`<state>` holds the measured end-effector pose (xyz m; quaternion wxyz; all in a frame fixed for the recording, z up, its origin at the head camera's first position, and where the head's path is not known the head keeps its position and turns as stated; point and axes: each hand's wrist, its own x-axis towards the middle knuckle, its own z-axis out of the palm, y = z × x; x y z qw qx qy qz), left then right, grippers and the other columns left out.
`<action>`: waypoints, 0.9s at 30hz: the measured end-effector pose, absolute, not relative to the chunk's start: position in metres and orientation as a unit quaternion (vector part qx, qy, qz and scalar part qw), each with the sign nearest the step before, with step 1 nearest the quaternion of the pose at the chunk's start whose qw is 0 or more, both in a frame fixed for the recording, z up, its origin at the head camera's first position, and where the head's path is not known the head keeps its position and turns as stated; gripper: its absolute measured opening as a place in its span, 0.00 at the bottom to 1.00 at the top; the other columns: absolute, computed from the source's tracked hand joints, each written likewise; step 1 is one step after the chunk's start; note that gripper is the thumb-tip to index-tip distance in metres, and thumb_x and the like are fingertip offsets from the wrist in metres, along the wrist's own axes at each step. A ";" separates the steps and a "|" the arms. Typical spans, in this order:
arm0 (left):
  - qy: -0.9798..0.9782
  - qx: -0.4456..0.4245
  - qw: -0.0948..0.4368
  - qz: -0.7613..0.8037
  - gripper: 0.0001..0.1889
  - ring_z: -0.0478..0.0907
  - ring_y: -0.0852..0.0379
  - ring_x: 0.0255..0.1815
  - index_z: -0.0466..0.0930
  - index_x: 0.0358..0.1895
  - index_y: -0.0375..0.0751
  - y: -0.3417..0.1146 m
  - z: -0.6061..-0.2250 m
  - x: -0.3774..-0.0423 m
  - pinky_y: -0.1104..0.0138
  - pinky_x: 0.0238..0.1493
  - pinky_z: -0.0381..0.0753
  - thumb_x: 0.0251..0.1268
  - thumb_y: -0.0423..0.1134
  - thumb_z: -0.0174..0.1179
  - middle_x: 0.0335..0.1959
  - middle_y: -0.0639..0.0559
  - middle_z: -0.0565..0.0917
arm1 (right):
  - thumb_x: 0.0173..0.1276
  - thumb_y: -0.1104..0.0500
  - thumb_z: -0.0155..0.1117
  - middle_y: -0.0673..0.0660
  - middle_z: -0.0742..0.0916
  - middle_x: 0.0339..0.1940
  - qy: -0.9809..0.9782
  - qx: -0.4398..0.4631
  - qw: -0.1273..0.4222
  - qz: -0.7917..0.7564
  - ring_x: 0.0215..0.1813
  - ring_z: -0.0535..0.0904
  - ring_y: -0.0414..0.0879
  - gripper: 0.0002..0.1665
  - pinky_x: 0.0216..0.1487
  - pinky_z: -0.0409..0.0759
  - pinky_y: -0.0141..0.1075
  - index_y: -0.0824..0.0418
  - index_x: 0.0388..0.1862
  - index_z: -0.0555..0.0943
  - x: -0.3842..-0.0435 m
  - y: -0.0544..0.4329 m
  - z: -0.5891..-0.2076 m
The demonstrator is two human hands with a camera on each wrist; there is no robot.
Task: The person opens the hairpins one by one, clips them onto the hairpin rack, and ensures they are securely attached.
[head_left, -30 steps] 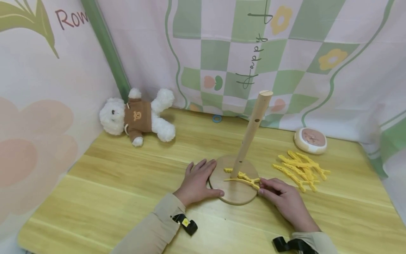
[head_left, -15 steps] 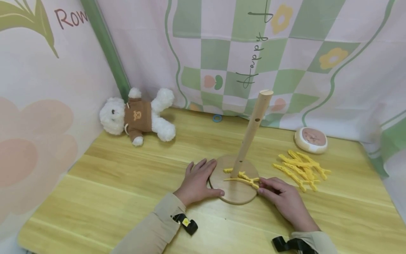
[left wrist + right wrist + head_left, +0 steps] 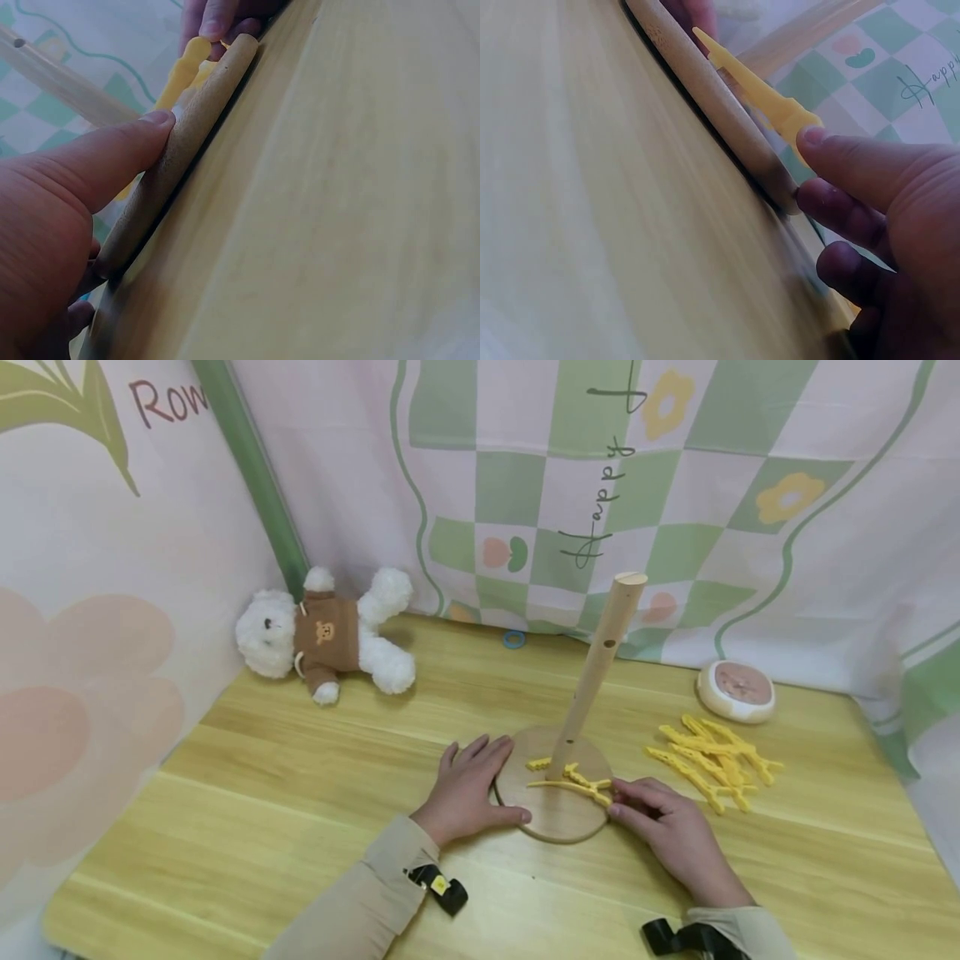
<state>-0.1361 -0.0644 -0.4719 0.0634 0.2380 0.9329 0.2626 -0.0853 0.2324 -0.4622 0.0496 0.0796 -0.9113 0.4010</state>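
A round wooden base [image 3: 558,828] lies on the table with a wooden post [image 3: 592,681] rising from it, pierced with holes. My left hand [image 3: 468,793] rests against the base's left edge, fingers spread, and its thumb [image 3: 142,142] touches the rim. On the base lie slim yellow branch-shaped pieces, one of them a long forked yellow branch [image 3: 566,786]. My right hand [image 3: 678,835] pinches the forked end of this branch between thumb and fingers at the base's right edge. Its pointed end shows in the right wrist view, where the yellow branch [image 3: 754,90] lies over the rim.
A pile of several yellow branches [image 3: 712,756] lies to the right, with a white, pink-topped rounded object [image 3: 738,691] behind it. A white plush toy [image 3: 326,639] in a brown top lies back left. A blue ring [image 3: 513,639] sits near the patterned curtain [image 3: 510,485].
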 end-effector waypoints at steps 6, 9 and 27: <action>0.934 0.237 0.061 0.260 0.57 0.48 0.48 0.81 0.53 0.81 0.47 -0.064 -0.472 -0.136 0.42 0.77 0.37 0.52 0.70 0.67 0.80 0.54 0.58 | 0.64 0.55 0.74 0.45 0.87 0.42 -0.910 0.093 0.058 0.399 0.42 0.79 0.34 0.19 0.43 0.77 0.24 0.56 0.54 0.87 -0.086 0.229 -0.463; 0.934 0.237 0.063 0.261 0.57 0.48 0.48 0.81 0.53 0.81 0.47 -0.064 -0.472 -0.136 0.42 0.77 0.38 0.52 0.70 0.67 0.80 0.54 0.57 | 0.65 0.55 0.74 0.44 0.87 0.42 -0.911 0.089 0.057 0.399 0.42 0.79 0.34 0.19 0.42 0.76 0.25 0.56 0.54 0.87 -0.086 0.229 -0.463; 0.934 0.238 0.059 0.260 0.57 0.47 0.49 0.81 0.53 0.81 0.48 -0.065 -0.476 -0.137 0.42 0.77 0.37 0.52 0.71 0.66 0.80 0.56 0.57 | 0.67 0.51 0.72 0.44 0.87 0.43 -0.919 0.077 0.042 0.385 0.44 0.79 0.35 0.21 0.45 0.76 0.26 0.55 0.57 0.86 -0.086 0.230 -0.462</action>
